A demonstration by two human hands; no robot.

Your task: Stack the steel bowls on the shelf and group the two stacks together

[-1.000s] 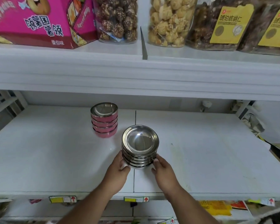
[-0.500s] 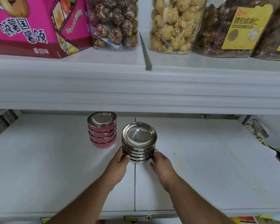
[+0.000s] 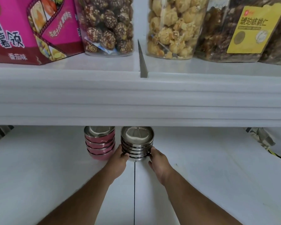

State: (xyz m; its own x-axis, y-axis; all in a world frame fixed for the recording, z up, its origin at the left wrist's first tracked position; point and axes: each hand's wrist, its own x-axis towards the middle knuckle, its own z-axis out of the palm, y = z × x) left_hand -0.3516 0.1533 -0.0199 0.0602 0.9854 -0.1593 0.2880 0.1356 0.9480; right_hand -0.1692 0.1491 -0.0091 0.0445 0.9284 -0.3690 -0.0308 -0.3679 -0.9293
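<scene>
A stack of several plain steel bowls (image 3: 137,143) stands on the white lower shelf (image 3: 201,176), right beside a stack of several pink-sided steel bowls (image 3: 99,144) on its left. The two stacks are almost touching. My left hand (image 3: 118,161) grips the steel stack's lower left side and my right hand (image 3: 159,163) grips its lower right side. The upper shelf's front edge hides the far rims of both stacks.
The upper shelf (image 3: 136,98) overhangs close above the bowls. On it stand a pink snack box (image 3: 28,30), two clear jars of snacks (image 3: 107,25) and bags of nuts (image 3: 243,30). Crumpled packaging (image 3: 261,138) lies at the lower shelf's right end.
Both hands have pushed the steel stack farther back and left, until it stands beside the pink stack. The camera has moved closer and lower.
</scene>
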